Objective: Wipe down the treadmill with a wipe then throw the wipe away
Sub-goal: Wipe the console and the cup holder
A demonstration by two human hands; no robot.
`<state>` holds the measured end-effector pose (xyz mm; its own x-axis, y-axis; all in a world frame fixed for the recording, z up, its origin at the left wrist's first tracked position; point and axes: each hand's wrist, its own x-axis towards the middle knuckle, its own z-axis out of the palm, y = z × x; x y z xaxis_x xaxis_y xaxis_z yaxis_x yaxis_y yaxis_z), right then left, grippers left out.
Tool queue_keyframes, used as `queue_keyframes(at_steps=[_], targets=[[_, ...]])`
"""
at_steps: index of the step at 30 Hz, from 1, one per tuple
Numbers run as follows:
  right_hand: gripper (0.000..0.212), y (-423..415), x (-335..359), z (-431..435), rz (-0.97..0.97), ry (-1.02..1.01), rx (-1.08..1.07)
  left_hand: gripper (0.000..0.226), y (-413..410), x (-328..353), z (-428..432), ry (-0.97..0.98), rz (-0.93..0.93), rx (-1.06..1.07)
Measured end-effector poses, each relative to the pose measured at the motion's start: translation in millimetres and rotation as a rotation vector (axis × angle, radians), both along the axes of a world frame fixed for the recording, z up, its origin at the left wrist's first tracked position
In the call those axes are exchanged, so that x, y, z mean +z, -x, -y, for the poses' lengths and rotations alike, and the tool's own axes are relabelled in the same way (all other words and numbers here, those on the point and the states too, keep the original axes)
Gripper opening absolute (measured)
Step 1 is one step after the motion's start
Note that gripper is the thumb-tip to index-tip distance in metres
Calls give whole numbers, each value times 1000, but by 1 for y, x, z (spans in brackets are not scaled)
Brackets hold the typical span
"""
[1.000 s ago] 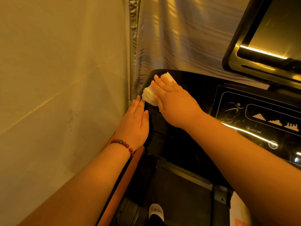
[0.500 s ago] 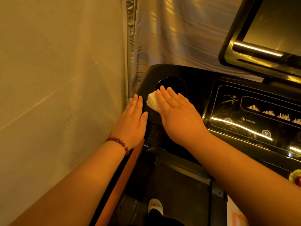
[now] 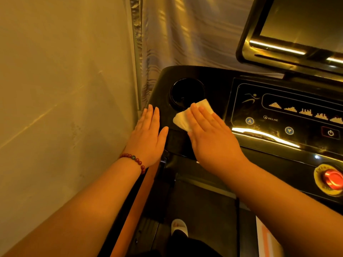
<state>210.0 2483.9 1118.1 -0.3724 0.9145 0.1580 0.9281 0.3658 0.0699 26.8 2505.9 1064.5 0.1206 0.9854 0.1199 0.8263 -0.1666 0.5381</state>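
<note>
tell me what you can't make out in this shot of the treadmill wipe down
1. Head view: most of the wipe is under the right hand, so its folds and any dirt stay hidden.
2. The screen and control panel run off the top and right edges.
3. The cup holder is too dark inside to see.
4. The lettering round the red button is blurred and cut by the right edge.

Most of the wipe [image 3: 181,119] lies hidden under the right hand [image 3: 213,140]. Right of that hand, the control panel [image 3: 259,127] and red button [image 3: 332,179] run off the picture's edge, and the lettering round the button is unreadable. Above, the screen [image 3: 297,21] is cropped too.
</note>
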Motion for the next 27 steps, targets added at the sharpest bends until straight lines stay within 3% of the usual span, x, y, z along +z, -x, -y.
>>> queue_keyframes(at_steps=[4, 8, 12, 15, 18, 23, 27], targets=[[56, -5, 1, -1, -24, -64, -115, 64, 0, -4, 6, -13, -52, -14], [57, 5, -16, 13, 100, -73, 58, 64, 2, -6, 12, -41, -71, -68], [66, -6, -8, 9, 43, -95, -95, 63, 4, -5, 19, -64, -50, -119], [72, 0, -14, 15, 105, -81, -103, 63, 4, -6, 20, -71, -57, -124], [69, -7, -15, 23, 157, -48, -20, 63, 4, -7, 19, -69, -60, -125], [58, -22, 2, 15, 68, -54, -178, 62, 3, -6, 20, -73, -59, -115], [62, -8, -12, 33, 124, -21, 19, 63, 2, -6, 21, -76, -77, -120]])
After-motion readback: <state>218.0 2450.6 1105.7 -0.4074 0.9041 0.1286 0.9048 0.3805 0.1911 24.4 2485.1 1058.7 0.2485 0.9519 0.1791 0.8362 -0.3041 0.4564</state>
